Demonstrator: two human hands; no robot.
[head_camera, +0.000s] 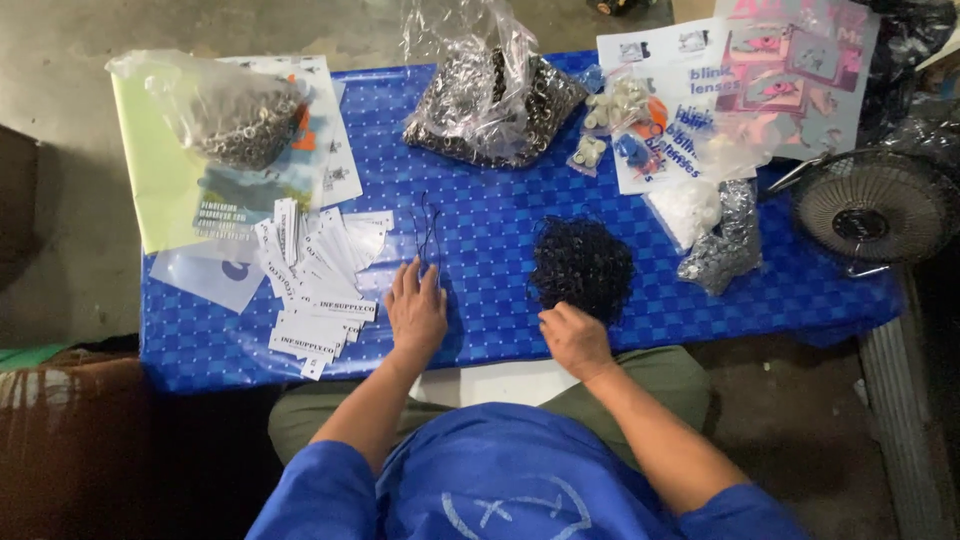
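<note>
Blue checked covering spreads across the low worktop (480, 250), where a seated person's left hand (415, 310) lies flat, fingers (404, 281) spread and empty, touching thin black cords (429, 228) beside scattered white paper tags (315, 280). Right hand (573, 338) curls loosely at the near edge of a heap of black cords (582, 265); whether its fingers pinch a strand cannot be told. Clear bags of metal rings (490, 100) sit behind.
</note>
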